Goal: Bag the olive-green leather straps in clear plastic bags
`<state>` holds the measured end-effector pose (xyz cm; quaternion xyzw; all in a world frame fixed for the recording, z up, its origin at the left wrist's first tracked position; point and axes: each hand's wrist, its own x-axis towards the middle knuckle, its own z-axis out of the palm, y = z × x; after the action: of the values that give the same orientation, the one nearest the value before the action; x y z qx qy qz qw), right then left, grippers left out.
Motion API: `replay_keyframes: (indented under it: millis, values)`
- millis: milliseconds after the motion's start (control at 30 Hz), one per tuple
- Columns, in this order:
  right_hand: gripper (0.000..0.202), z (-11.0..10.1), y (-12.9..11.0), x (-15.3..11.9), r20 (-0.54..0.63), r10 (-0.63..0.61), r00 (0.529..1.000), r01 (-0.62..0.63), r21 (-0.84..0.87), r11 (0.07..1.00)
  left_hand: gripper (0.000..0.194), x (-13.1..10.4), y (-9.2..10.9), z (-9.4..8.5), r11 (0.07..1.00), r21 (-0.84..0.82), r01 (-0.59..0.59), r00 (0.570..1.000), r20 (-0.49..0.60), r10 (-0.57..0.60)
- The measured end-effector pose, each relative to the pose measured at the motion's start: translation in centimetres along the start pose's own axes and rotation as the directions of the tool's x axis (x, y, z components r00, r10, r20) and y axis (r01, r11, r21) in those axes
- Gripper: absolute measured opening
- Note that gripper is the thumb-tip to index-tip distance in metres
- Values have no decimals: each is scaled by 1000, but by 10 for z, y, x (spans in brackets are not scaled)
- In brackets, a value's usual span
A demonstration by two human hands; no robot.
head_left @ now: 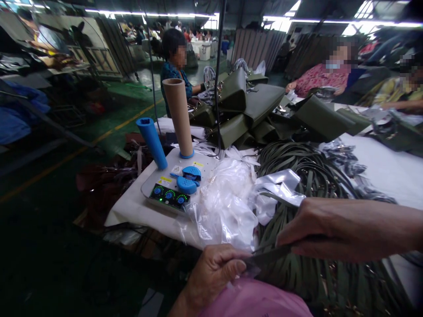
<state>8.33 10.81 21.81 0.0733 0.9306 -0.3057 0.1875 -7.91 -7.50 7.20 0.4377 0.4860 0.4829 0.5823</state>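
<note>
At the bottom centre, my left hand [216, 273] pinches the end of a dark green strap [269, 260], with a bit of clear plastic beside its thumb. My right hand [317, 226] grips the same strap farther right, so a short length runs between both hands. Many more green straps [297, 167] lie in a thick pile behind and under my right hand. Crumpled clear plastic [228, 198] is heaped on the table just beyond my left hand.
Left on the white-covered table [128, 204] stands a device with dials [169, 196], a cardboard tube [178, 116] and a blue tube [152, 143]. Green bags [264, 101] are piled behind. Several people sit around the table's far side.
</note>
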Motion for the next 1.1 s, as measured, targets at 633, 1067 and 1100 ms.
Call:
replay_keyframes:
  millis: [633,1067,1100]
  values:
    - [33,49,45,19,193,71,979,-180,641,746,23,4,6,0,888,402,-223,951,-109,288]
    - [15,58,2,14,-194,-50,980,43,-40,998,29,12,3,9,869,413,-272,951,-21,308]
    - [17,60,3,14,-196,-59,979,47,-69,997,29,12,4,10,872,409,-268,954,-15,300]
